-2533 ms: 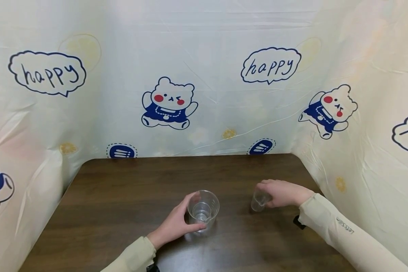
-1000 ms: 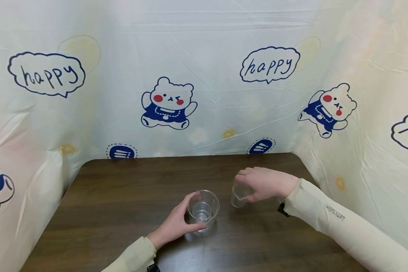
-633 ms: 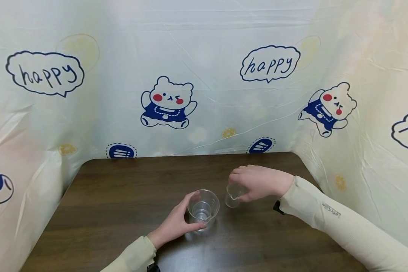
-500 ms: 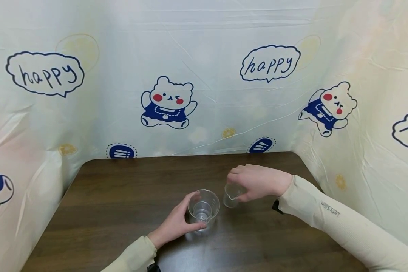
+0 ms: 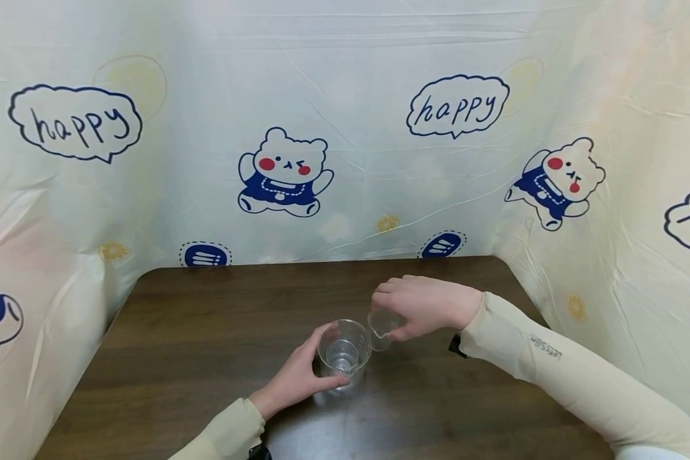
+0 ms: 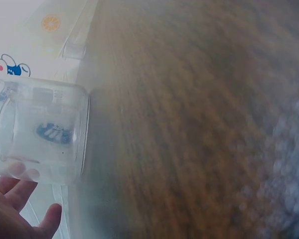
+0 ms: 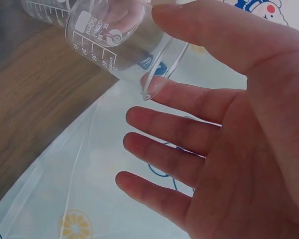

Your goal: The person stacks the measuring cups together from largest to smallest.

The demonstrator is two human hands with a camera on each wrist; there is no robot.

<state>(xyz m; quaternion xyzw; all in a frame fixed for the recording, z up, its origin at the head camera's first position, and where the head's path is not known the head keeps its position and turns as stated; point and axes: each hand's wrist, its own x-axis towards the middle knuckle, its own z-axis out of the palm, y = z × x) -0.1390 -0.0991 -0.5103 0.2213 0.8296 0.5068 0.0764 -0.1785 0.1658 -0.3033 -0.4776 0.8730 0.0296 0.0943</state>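
Note:
On the wooden table stands a large clear glass beaker (image 5: 361, 338), and my left hand (image 5: 290, 382) grips its left side, thumb in front and fingers behind. A smaller glass vessel (image 6: 32, 129) shows inside it in the left wrist view, its rim below the outer one. My right hand (image 5: 428, 306) pinches a small 50 ml beaker (image 7: 97, 42) at the rim between thumb and index finger, the other fingers spread away from it. In the head view this small beaker sits immediately right of the large one, their outlines meeting.
The dark brown table (image 5: 207, 332) has rounded far corners. A pale curtain (image 5: 368, 96) printed with bears and "happy" bubbles hangs behind it and along both sides.
My right hand has carried the small beaker leftward from the table's right side up to the large beaker. My left hand and the large beaker have stayed in place.

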